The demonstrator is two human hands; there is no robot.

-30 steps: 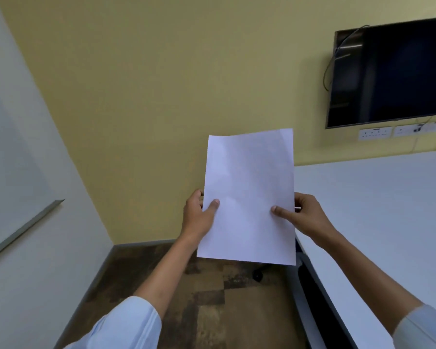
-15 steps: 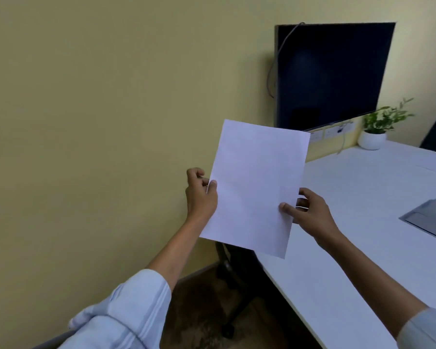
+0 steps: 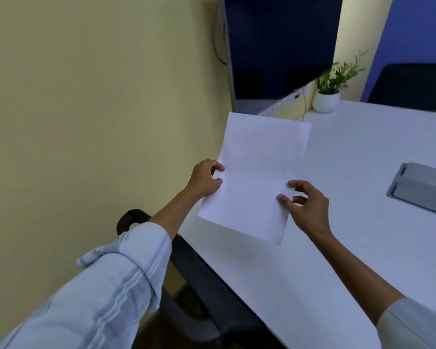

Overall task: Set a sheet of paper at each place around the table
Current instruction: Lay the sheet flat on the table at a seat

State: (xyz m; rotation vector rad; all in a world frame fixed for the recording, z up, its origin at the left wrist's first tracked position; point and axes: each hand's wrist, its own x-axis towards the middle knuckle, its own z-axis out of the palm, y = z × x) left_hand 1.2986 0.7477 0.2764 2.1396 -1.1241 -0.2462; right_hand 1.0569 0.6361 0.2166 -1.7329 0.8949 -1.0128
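Note:
A blank white sheet of paper [image 3: 257,172] hangs tilted in the air above the near left corner of the white table [image 3: 350,248]. My left hand [image 3: 205,180] pinches its left edge. My right hand [image 3: 305,205] pinches its lower right edge between thumb and fingers. The sheet casts a soft shadow on the tabletop just below it. No other sheets lie on the part of the table that I see.
A dark screen [image 3: 280,46] hangs on the yellow wall beyond the table, with a small potted plant [image 3: 327,94] beside it. A grey cable box [image 3: 423,190] is set into the tabletop at right. A black chair [image 3: 186,285] is tucked under the table's left edge; another [image 3: 413,84] stands far right.
My view has swung right toward the table. The sheet, held in both hands, has moved from over the floor to over the table corner and sits lower and flatter.

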